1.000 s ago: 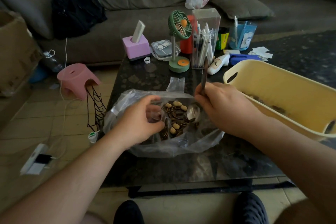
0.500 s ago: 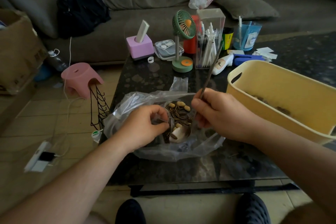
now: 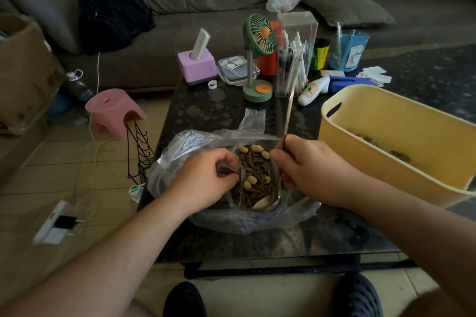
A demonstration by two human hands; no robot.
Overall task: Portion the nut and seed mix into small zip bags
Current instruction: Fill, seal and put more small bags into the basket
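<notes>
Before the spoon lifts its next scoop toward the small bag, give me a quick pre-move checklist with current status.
1. Spoon held: ok, right hand has a grip on the handle.
2. Spoon bowl in the nut and seed mix: ok, it sits at the near edge of the pile.
3. Small zip bag held: ok, left hand pinches clear plastic beside the mix.
4. Zip bag mouth open wide enough: cannot tell, fingers hide it.
5. Large plastic bag spread open under the mix: ok.
6. Yellow tub clear of the spoon path: ok, it stands off to the right.
</notes>
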